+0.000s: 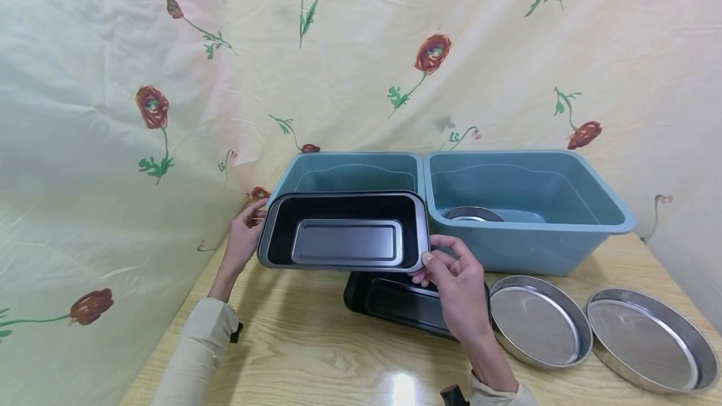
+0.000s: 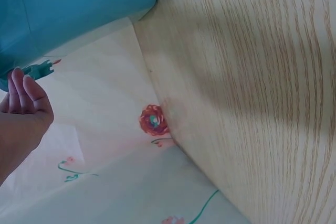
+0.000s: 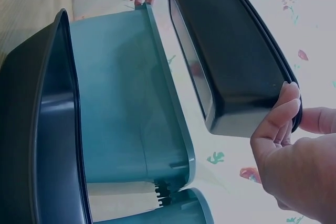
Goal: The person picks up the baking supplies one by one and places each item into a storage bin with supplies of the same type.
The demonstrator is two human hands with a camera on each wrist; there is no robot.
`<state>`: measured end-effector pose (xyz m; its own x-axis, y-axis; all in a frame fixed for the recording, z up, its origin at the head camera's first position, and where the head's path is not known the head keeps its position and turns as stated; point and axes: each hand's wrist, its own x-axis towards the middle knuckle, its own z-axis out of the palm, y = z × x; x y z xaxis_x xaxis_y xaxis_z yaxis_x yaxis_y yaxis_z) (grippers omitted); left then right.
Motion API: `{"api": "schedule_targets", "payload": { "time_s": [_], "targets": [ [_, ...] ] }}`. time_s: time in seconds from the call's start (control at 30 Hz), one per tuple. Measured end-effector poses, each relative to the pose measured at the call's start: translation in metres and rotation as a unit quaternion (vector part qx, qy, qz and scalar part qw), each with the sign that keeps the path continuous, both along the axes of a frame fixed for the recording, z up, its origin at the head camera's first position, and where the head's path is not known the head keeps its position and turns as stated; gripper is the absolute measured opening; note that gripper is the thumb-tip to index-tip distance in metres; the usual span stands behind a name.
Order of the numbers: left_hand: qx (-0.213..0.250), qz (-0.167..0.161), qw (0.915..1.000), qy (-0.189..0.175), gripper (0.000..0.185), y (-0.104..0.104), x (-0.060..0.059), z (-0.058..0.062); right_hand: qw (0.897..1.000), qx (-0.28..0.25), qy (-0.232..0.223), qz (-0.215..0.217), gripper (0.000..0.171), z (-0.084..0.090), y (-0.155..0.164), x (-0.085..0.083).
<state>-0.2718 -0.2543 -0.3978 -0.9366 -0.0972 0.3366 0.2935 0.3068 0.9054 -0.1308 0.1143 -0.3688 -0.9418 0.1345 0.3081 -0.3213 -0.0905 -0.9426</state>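
My right hand (image 1: 459,284) pinches the right end of a black loaf pan (image 1: 346,242), thumb over the rim and fingers beneath. The pan is raised over the table, its inside facing me, overlapping the left blue bin (image 1: 355,161) in the head view. In the right wrist view its dark underside (image 3: 231,40) shows, with a doubled line along the rim. My left hand (image 1: 246,230) grips the left bin's outer rim, fingers curled at the edge, apart from the pan. Below the right hand, a dark baking pan (image 1: 403,306) lies on the table, partly hidden.
A second blue bin (image 1: 530,243) stands right beside the first, with a round metal pan (image 1: 472,213) inside. Two round metal pans (image 1: 536,321) lie at the right of the wooden table (image 1: 304,343). Flowered cloth (image 1: 350,80) hangs behind and along the left.
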Motion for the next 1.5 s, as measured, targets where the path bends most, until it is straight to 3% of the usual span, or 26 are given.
{"api": "schedule_targets", "payload": {
  "time_s": [1.0, 1.2, 1.27, 1.43, 1.5],
  "targets": [
    [0.027, 0.007, 0.9996, 0.005, 0.038, -0.002, -0.004, -0.005, 1.000, -0.023, 0.008, -0.008, 0.024, 0.000, -0.008, -0.029],
    [0.021, -0.002, 0.9998, 0.001, 0.038, 0.008, 0.013, 0.015, 0.999, -0.032, -0.005, -0.011, 0.024, -0.001, -0.010, -0.033],
    [0.022, -0.002, 0.9998, 0.004, 0.039, 0.007, 0.012, 0.013, 0.999, -0.036, -0.008, -0.013, 0.024, -0.001, -0.011, -0.035],
    [0.030, 0.002, 0.9994, 0.020, 0.039, -0.002, -0.005, -0.009, 0.999, -0.049, -0.001, -0.011, 0.023, -0.002, -0.012, -0.039],
    [0.028, 0.002, 0.9994, 0.023, 0.038, -0.003, -0.005, -0.010, 0.999, -0.051, 0.002, -0.009, 0.023, -0.003, -0.011, -0.042]
  ]
}}
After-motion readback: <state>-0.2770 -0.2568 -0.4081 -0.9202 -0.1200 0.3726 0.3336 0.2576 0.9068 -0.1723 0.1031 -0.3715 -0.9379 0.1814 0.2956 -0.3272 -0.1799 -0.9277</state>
